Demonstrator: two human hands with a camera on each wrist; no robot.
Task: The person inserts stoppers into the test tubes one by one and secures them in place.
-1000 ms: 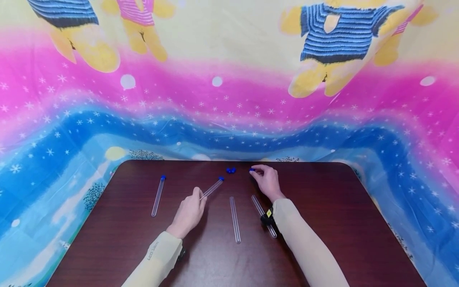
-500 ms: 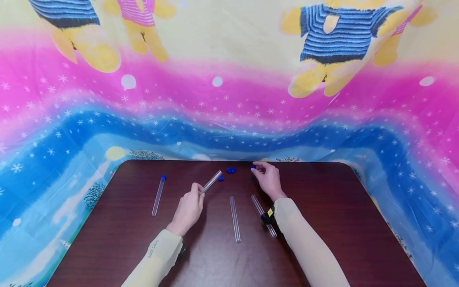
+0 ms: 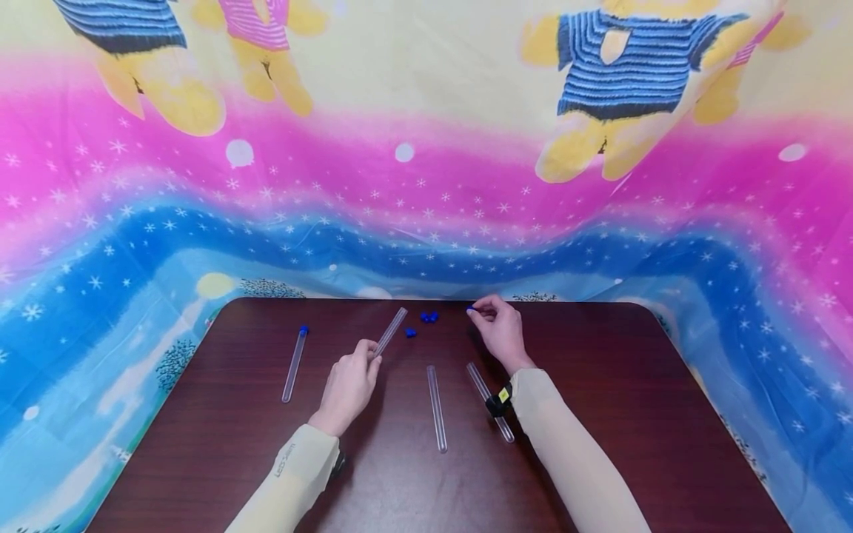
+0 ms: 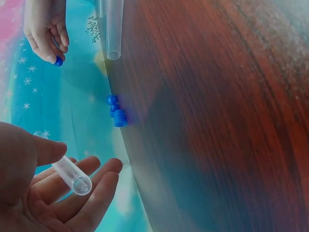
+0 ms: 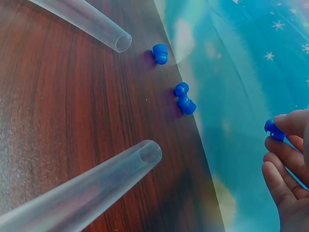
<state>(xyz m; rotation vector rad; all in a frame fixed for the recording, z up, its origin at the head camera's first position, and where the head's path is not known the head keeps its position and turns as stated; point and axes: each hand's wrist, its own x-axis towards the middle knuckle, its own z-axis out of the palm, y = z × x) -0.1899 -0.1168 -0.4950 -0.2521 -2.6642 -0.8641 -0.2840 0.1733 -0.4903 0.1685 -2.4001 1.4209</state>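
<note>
Clear, slender, plastic-looking tube [image 3: 392,329] is what we see in the person's left hand [image 3: 346,389], over the back half of the dark reddish-brown wood-grain table [image 3: 640,392]. Thumb and index finger pinch it, while in the left wrist view the other fingers reach out fairly straight; it slants, its far end pointing toward the back edge and to the right.

In the right hand [image 3: 501,333], near that back edge, we find a small glossy blue cap [image 5: 276,131] gripped between thumb and index finger. The held tube and held cap are well apart.

Between the hands we count three more blue caps on the tabletop: two touching each other [image 3: 425,317], and a single one [image 3: 410,333] just beside them, slightly nearer the person.

Two uncapped clear tubes lie nearer us, one in the middle [image 3: 436,409], the other [image 3: 476,375] partly hidden by a black wrist device [image 3: 497,404]. To the left we see a blue-capped clear tube [image 3: 294,366] lying flat.
</note>
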